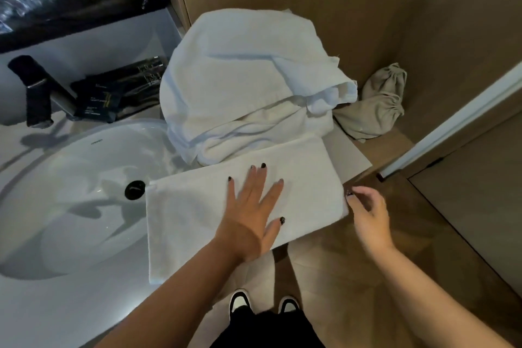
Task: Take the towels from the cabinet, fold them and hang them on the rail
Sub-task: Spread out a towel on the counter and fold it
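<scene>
Basin has small maker's mark near its rim, unreadable; black packets w/ tiny print, also unreadable. Heap of white towels just behind folded towel, beige bag at right. Folded towel on counter edge, long axis left-right, slightly tilted. Left hand flat on it, fingers spread. Right hand at its right end, fingers loosely curled; pinching or not, can't tell.

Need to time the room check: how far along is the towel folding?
Done: towels are out on the vanity. In hand: the left hand presses flat on a folded towel while the right hand is at its right edge. Left: the crumpled towel pile is unfolded, and no rail is in view.
</scene>
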